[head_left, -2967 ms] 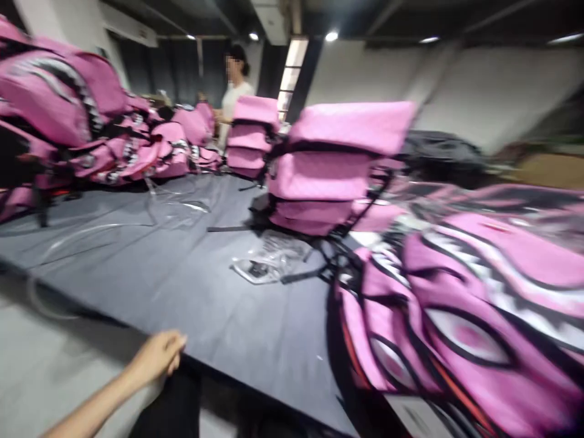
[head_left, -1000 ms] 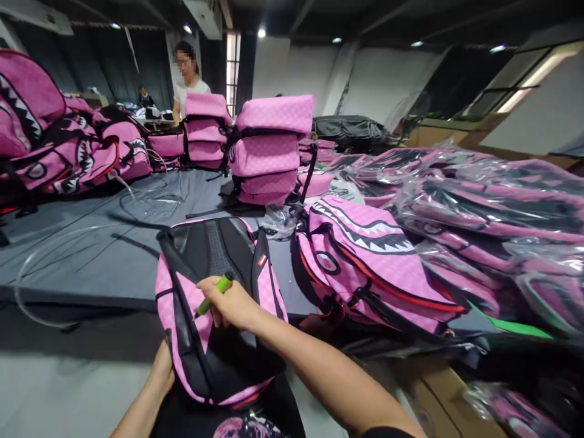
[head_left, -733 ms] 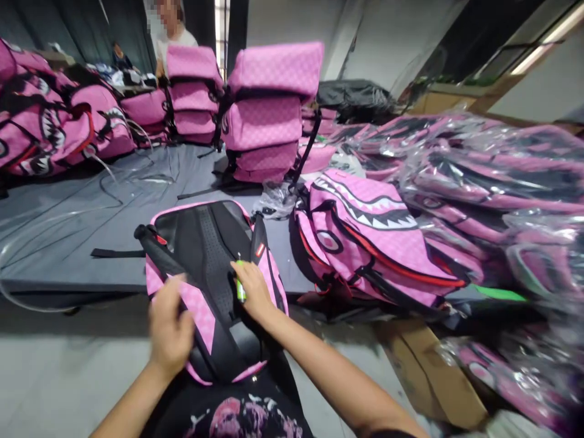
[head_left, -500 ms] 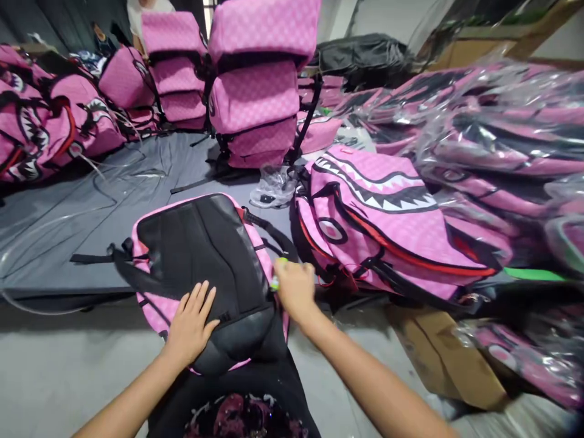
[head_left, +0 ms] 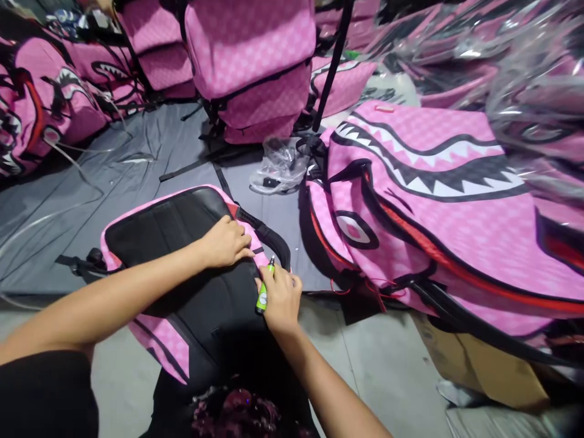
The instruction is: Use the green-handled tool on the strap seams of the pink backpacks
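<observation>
A pink backpack (head_left: 177,225) lies with its black padded back panel up, partly on the table edge and partly over the lap. My left hand (head_left: 227,241) reaches across the panel, its fingers bent together at the pink side edge; whether they pinch fabric is hard to make out. Just below it, my right hand (head_left: 280,298) is closed around a small green tool with a black tip (head_left: 263,295), beside the same edge. A black strap (head_left: 274,240) curves out to the right of the backpack.
A large pink backpack with a shark mouth (head_left: 424,182) lies close on the right. Stacked pink bags (head_left: 255,48) stand behind, near a clear plastic bag (head_left: 280,167). A cardboard box (head_left: 483,365) is below right.
My left hand has moved from the lower panel up and right to the side edge. My right hand still holds the green tool, now turned more upright. The view has shifted closer.
</observation>
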The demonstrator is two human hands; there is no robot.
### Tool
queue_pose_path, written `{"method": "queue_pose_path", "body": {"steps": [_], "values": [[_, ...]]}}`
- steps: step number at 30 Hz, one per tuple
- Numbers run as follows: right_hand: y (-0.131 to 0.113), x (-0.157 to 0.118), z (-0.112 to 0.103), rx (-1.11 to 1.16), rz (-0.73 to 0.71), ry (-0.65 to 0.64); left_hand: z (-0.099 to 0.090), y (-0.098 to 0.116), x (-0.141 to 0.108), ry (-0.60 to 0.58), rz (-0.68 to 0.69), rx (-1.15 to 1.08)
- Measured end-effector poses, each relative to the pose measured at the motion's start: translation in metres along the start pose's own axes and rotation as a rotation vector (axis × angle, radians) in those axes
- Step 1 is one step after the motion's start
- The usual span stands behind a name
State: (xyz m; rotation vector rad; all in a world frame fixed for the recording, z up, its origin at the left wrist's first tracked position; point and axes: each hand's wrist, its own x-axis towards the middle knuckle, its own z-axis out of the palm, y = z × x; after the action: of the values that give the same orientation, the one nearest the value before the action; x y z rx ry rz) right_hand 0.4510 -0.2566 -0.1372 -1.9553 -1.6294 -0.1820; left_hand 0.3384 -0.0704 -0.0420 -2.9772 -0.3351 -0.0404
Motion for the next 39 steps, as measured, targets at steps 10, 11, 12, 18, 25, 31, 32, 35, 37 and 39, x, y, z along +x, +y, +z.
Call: {"method": "queue_pose_path", "body": {"steps": [10, 11, 12, 18, 25, 31, 32, 35, 37, 39], "values": [[-0.002, 0.01, -0.028, 0.173, -0.023, -0.006, -0.049, -0.071, -0.053, 0.082, -0.111, 0.155], [-0.007, 0.018, -0.035, 0.264, 0.007, 0.019, -0.043, -0.056, -0.053, 0.054, -0.093, 0.135], [-0.014, 0.027, -0.041, 0.387, 0.063, 0.03, -0.037, -0.041, -0.052, 0.049, -0.095, 0.113], [-0.045, 0.08, -0.032, 1.162, 0.505, -0.159, -0.017, 0.007, -0.049, 0.095, -0.202, -0.045], [-0.039, 0.079, -0.009, 0.912, 0.557, 0.01, 0.005, 0.016, -0.063, 0.347, -0.209, -0.162], [-0.044, 0.078, -0.005, 0.817, 0.457, -0.037, 0.015, 0.015, -0.062, 0.346, -0.195, -0.178], [-0.044, 0.079, -0.004, 0.786, 0.448, -0.033, 0.016, 0.015, -0.062, 0.345, -0.2, -0.179], [-0.043, 0.08, -0.002, 0.759, 0.455, -0.004, 0.018, 0.014, -0.061, 0.341, -0.2, -0.162], [-0.043, 0.08, -0.002, 0.769, 0.452, -0.018, 0.018, 0.014, -0.061, 0.339, -0.199, -0.151], [-0.043, 0.08, -0.002, 0.759, 0.451, -0.025, 0.019, 0.013, -0.06, 0.343, -0.202, -0.145]]}}
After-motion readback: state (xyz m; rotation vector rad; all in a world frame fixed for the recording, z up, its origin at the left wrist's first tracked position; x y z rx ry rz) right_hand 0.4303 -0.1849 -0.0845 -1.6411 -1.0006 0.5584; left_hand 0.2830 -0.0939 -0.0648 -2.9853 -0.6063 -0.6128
